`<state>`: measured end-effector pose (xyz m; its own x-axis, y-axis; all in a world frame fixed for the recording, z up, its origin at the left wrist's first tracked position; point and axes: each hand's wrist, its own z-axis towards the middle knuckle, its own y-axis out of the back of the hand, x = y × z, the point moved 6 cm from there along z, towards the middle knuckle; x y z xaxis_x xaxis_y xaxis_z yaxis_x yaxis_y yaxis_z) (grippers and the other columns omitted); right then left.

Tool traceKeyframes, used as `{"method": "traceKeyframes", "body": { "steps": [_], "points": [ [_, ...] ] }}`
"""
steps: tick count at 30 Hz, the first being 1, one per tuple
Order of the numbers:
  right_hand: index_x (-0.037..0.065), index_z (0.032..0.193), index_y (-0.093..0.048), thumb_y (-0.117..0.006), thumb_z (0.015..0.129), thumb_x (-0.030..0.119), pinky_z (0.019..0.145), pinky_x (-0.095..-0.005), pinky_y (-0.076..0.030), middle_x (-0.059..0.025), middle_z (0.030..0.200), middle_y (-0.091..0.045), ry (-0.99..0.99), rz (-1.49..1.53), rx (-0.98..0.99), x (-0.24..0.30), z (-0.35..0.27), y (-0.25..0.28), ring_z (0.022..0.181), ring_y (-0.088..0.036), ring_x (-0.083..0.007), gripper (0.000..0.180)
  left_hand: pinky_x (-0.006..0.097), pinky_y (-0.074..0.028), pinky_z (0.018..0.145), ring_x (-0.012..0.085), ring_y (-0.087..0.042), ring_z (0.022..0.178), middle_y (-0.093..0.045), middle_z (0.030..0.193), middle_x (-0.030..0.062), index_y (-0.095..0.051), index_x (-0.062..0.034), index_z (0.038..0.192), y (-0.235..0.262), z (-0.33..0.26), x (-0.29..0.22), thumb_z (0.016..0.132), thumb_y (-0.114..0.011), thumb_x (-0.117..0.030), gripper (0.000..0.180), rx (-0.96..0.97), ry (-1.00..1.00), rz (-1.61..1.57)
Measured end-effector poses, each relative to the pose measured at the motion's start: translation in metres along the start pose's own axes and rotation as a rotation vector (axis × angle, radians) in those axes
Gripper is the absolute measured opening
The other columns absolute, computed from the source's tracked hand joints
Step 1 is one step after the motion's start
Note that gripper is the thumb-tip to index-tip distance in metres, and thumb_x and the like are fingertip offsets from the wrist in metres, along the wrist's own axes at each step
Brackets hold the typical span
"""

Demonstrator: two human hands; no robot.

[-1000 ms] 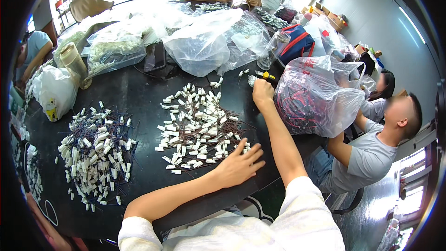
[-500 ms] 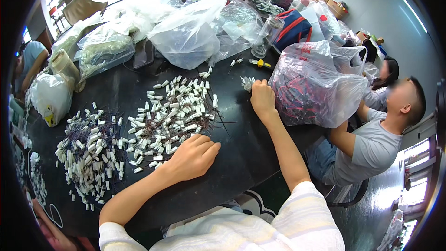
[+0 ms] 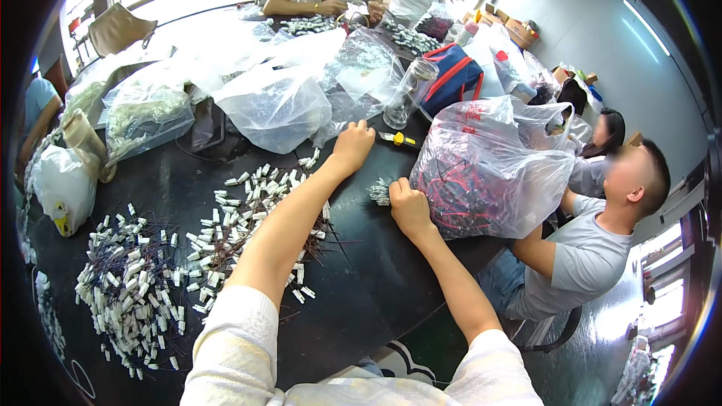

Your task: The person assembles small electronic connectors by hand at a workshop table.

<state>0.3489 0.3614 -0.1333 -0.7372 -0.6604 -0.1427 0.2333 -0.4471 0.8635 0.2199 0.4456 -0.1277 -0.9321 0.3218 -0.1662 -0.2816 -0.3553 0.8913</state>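
Some gathering looks done: a small bundle [image 3: 378, 192] of silvery tips is together at the right hand [image 3: 410, 207], on the right part of the dark counter [image 3: 376, 286]. Plenty appears to be left loose. The blue heap [image 3: 131, 282], white connectors on dark bluish wires, lies at the left, and the brown heap [image 3: 256, 218] spreads in the middle, partly hidden by the left forearm. (How many pieces are finished, I cannot tell.)

The bundle's tips point left, fanning slightly; its long axis seems to run roughly left to right, into the hand, where the rest is hidden. In both heaps the connectors point every which way, with no common axis.

The right fingers are curled tight and appear to be grasping the bundle, just left of the big bag [image 3: 481, 173] of red and dark wires. The left hand [image 3: 355, 144] is stretched to the far side, beside the clear bag [image 3: 274, 109]; its fingers are bent, but whether they grip anything I cannot tell. Just right of it lies the yellow knife [image 3: 398, 138], its long axis also roughly left to right.
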Motion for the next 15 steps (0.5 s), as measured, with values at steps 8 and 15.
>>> {"method": "traceKeyframes", "body": {
  "steps": [8, 15],
  "points": [
    [0.000, 0.074, -0.051, -0.052, 0.068, 0.005, 0.046, -0.0306, -0.047, -0.0133, 0.080, -0.055, 0.509, 0.410, -0.136, 0.087, -0.018, 0.038, 0.052, -0.057, -0.0197, 0.008, 0.041, -0.047, 0.068, 0.0331, -0.057, 0.078, -0.056, 0.079, 0.0133, -0.053, -0.0026, 0.074, 0.041, -0.083, 0.016, 0.068, -0.053, -0.001, 0.006, 0.052, -0.071, -0.067],
    [-0.002, 0.088, -0.052, -0.057, 0.064, -0.001, 0.060, -0.0367, -0.053, -0.0192, 0.100, -0.055, 0.008, 0.196, 0.084, 0.034, 0.004, 0.031, 0.070, -0.062, -0.0333, 0.025, 0.040, -0.044, 0.071, 0.0299, -0.056, 0.078, -0.061, 0.079, 0.0104, -0.062, -0.0033, 0.078, 0.148, -0.149, 0.005, 0.071, -0.058, -0.005, 0.008, -0.090, -0.051, -0.238]
  ]
}}
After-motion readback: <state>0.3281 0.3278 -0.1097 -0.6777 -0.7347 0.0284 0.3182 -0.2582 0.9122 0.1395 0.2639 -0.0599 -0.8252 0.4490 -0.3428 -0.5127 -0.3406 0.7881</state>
